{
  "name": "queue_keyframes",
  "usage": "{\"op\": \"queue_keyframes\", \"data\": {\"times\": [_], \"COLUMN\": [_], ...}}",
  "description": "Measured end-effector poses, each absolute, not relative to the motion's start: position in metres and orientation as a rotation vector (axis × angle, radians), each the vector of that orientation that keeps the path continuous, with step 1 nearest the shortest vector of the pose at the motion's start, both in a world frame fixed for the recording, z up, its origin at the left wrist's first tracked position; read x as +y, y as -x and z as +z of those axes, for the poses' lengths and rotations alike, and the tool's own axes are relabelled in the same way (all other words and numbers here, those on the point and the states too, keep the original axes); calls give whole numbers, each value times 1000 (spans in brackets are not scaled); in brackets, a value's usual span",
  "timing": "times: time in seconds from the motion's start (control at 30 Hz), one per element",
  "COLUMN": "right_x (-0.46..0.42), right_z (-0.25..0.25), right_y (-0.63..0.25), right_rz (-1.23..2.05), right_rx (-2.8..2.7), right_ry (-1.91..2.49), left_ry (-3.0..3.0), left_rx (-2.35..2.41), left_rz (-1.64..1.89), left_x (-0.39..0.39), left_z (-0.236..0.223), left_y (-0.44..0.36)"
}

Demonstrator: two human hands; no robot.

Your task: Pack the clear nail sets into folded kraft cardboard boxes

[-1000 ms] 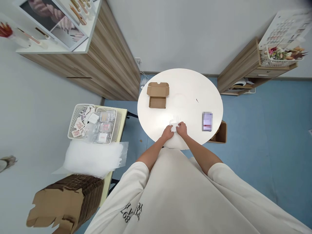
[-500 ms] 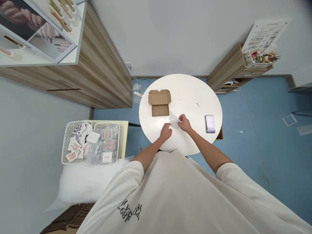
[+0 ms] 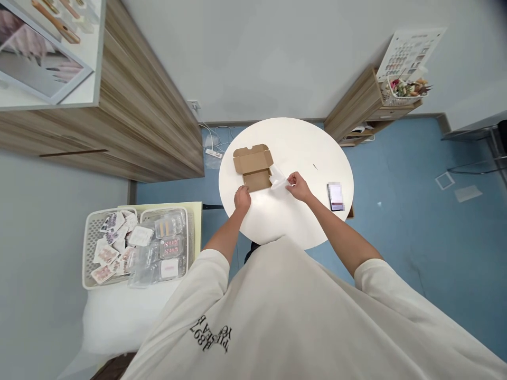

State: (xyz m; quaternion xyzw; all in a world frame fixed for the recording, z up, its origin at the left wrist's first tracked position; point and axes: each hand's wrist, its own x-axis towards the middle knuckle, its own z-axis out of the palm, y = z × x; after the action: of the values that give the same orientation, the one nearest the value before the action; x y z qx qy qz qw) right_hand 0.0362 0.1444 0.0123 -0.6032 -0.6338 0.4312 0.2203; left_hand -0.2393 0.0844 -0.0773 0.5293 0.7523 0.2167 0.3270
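Observation:
An open brown cardboard box (image 3: 256,180) lies on the white round table (image 3: 295,221), its lid folded back away from me. My left hand (image 3: 242,199) is closed at the box's near left corner, with the fingertips on its front edge. Between the fingers of my right hand (image 3: 298,187) is pinched a thin, whitish, see-through sheet (image 3: 279,178). The far left end of that sheet reaches the box's right side. Whether the sheet is film or foam I cannot tell.
A phone (image 3: 336,197) and a small dark thin item (image 3: 315,167) lie on the table's right half. To the left, white baskets (image 3: 89,248) hold cards and clear plastic cases (image 3: 171,246). Wooden cabinets (image 3: 158,100) stand on the left and at the back right.
My left hand has moved left from the sheet to the box's corner, and the box has turned slightly. My right hand has brought the sheet up against the box's right side. The view has shifted.

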Motion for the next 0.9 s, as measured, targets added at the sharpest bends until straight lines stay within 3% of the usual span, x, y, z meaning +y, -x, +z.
{"op": "queue_keyframes", "data": {"times": [0.3, 0.57, 0.73, 0.9], "right_x": [128, 102, 76, 56], "right_z": [-6, -47, -64, -61], "right_y": [-52, -51, -49, -58], "right_rz": [1406, 1138, 895, 873], "right_rx": [-1950, -2380, -2426, -2302], "right_ry": [1633, 1770, 1713, 1660], "left_ry": [-1642, -1611, -1574, -1551], "left_rx": [1635, 1634, 1643, 1699], "left_rz": [469, 490, 487, 494], "left_x": [33, 7, 5, 10], "left_z": [-77, -78, -80, -76], "left_y": [172, 144, 140, 136]}}
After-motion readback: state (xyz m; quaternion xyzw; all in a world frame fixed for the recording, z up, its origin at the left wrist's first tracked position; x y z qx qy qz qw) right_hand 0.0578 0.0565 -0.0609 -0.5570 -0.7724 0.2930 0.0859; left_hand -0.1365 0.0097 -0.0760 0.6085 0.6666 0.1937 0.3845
